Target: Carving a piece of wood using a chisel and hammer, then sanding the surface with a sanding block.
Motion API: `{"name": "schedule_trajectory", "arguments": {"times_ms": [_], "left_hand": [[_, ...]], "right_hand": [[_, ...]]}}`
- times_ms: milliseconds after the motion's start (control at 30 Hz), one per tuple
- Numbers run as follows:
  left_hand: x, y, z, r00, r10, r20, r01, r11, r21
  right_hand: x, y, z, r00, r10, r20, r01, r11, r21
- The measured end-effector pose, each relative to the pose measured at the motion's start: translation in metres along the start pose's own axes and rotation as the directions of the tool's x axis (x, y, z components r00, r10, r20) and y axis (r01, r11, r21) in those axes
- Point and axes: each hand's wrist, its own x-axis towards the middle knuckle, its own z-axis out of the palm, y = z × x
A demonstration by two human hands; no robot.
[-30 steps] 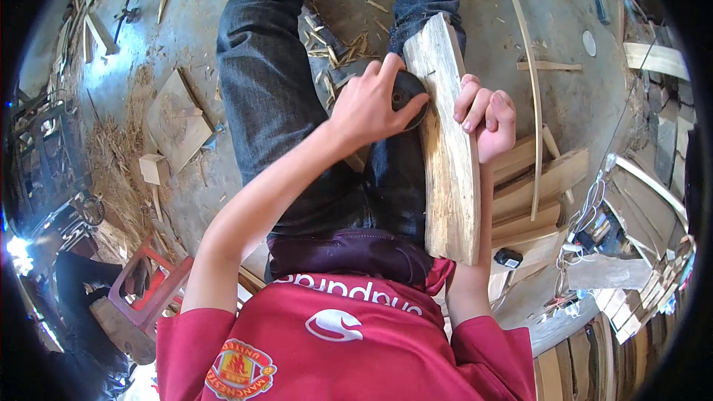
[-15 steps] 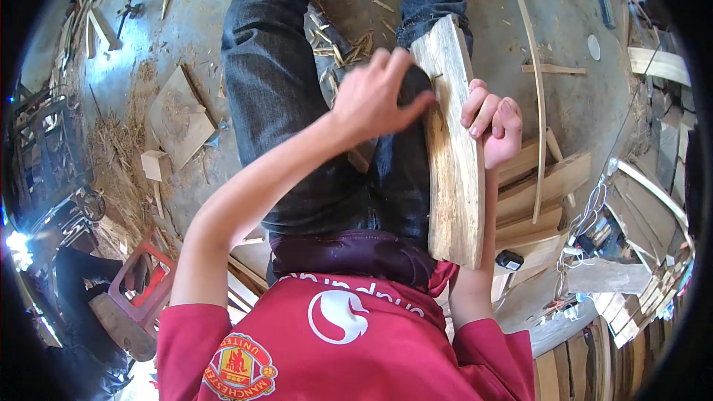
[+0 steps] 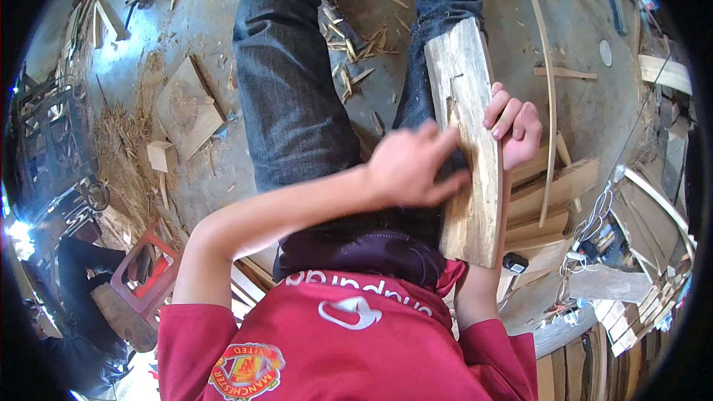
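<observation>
A long, pale wooden board (image 3: 460, 59) with rough grain lies along my right thigh, its near end by my waist. My right hand (image 3: 516, 125) grips the board's right edge, fingers curled over the top face and thumb out of sight. Over the lower middle of the board is my left hand (image 3: 412, 163), slightly blurred. Its fingers are bent around a dark rounded pad (image 3: 453, 162), mostly hidden by the hand and pressed against the board's left side. A short dark crack shows in the board's face farther up.
Boards (image 3: 553, 186) are piled to the right, beside a long curved strip (image 3: 547, 82) and tangled white cables (image 3: 594, 215). On the left are a square wooden panel (image 3: 182, 104), a small block (image 3: 161, 156) and a red plastic stool (image 3: 126, 275). Wood scraps litter the floor.
My left hand has moved down the board toward my waist with the dark pad. My right hand keeps its hold on the edge; the whole view has shifted slightly.
</observation>
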Motion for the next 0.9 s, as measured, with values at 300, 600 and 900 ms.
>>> {"name": "schedule_trajectory", "arguments": {"times_ms": [300, 600, 900], "left_hand": [[0.036, -0.032, -0.023, 0.954, -0.217, -0.207, 0.238, 0.968, 0.08], [-0.021, 0.0, -0.017, 0.992, 0.087, 0.09, -0.077, 0.991, -0.111], [-0.026, 0.008, 0.0, 0.97, 0.234, 0.066, -0.236, 0.971, 0.026]], "right_hand": [[0.007, 0.005, 0.017, 0.997, -0.007, 0.079, 0.012, 0.998, -0.065], [0.005, 0.005, 0.02, 0.997, -0.001, 0.072, 0.006, 0.997, -0.079], [-0.001, 0.0, 0.007, 1.0, 0.006, -0.007, -0.006, 1.0, 0.023]]}}
